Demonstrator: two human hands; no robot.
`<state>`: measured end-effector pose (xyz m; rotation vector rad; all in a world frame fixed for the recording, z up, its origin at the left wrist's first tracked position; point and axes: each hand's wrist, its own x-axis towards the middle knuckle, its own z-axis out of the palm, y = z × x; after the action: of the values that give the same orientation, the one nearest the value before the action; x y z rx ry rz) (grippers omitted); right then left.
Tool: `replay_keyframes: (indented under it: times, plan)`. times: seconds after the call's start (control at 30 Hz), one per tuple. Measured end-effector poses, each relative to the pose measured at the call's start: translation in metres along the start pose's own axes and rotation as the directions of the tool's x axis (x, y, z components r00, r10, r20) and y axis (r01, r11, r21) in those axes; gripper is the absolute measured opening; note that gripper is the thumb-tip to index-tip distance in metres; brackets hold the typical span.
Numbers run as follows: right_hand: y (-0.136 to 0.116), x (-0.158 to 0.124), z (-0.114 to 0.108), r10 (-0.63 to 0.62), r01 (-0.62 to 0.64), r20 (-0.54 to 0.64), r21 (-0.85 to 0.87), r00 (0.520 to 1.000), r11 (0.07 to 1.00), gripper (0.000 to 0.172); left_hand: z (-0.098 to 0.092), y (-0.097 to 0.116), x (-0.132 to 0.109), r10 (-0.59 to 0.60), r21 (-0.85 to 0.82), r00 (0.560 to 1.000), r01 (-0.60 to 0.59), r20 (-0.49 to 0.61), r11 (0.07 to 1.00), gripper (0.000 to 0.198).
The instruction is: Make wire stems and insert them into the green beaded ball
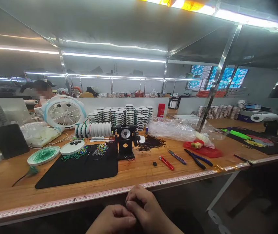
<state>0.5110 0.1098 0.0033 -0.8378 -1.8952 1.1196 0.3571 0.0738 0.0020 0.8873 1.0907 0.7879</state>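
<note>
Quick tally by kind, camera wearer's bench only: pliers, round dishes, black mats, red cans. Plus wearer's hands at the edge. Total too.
Hands: 2 (left hand, right hand)
Pliers: 1
Round dishes: 2 (green-filled dish, white dish)
Black mats: 2 (near mat, far-right mat)
Red can: 1
Total: 8

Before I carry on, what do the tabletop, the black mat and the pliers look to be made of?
Tabletop: wood or wood-look laminate, slight sheen; brown grain shows.
Black mat: perhaps rubber or cloth, matte; it hardly reflects the lights.
Pliers: probably metal at the dark head, with smooth black and blue handles that look plastic-coated.
</note>
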Motion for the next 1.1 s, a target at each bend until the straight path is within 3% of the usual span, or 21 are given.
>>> replay_keyframes:
  times: [0.13, 0.17, 0.23, 0.3, 0.37, 0.43, 0.53, 0.63, 0.83, 0.97, 1.1]
  plan:
    - [-0.017, 0.009, -0.001, 0.064, -0.023, -0.229, 0.179, 0.971, 0.984, 0.030, -0.008, 0.024, -0.013, 0.129, -0.272, 0.981, -0.164, -0.143, 0.948, 0.028]
    - [-0.020, 0.010, 0.000, 0.090, -0.040, -0.205, 0.235, 0.975, 0.971, 0.030, -0.009, 0.028, -0.016, 0.165, -0.300, 0.969, -0.215, -0.183, 0.930, 0.025]
    - [-0.023, 0.011, 0.005, 0.133, -0.111, -0.033, 0.382, 0.991, 0.917, 0.029, -0.011, 0.031, -0.020, 0.237, -0.315, 0.940, -0.309, -0.246, 0.898, 0.021]
    - [-0.024, 0.012, 0.015, 0.162, -0.241, 0.188, 0.548, 0.969, 0.801, 0.039, -0.012, 0.029, -0.020, 0.273, -0.334, 0.919, -0.362, -0.284, 0.870, 0.020]
    - [-0.022, 0.014, 0.025, 0.184, -0.368, 0.331, 0.670, 0.925, 0.645, 0.045, -0.012, 0.022, -0.016, 0.259, -0.366, 0.914, -0.368, -0.313, 0.855, 0.021]
    - [-0.019, 0.017, 0.034, 0.207, -0.417, 0.365, 0.744, 0.908, 0.521, 0.041, -0.012, 0.016, -0.012, 0.228, -0.400, 0.917, -0.352, -0.326, 0.846, 0.022]
    - [-0.015, 0.019, 0.043, 0.232, -0.411, 0.341, 0.800, 0.911, 0.438, 0.039, -0.011, 0.012, -0.010, 0.247, -0.438, 0.920, -0.365, -0.303, 0.822, 0.021]
    - [-0.014, 0.015, 0.048, 0.228, -0.408, 0.340, 0.806, 0.912, 0.428, 0.039, -0.009, 0.014, -0.014, 0.308, -0.384, 0.902, -0.412, -0.303, 0.826, 0.024]
    - [-0.016, 0.009, 0.057, 0.209, -0.411, 0.356, 0.822, 0.911, 0.394, 0.039, -0.004, 0.015, -0.016, 0.352, -0.235, 0.839, -0.473, -0.415, 0.849, 0.021]
    - [-0.011, 0.008, 0.051, 0.219, -0.420, 0.358, 0.786, 0.908, 0.454, 0.035, -0.010, 0.018, -0.018, 0.323, -0.240, 0.865, -0.431, -0.383, 0.870, 0.022]
    - [-0.009, 0.004, 0.034, 0.231, -0.385, 0.309, 0.693, 0.923, 0.609, 0.030, -0.024, 0.026, -0.027, 0.277, -0.364, 0.949, -0.314, -0.150, 0.877, 0.018]
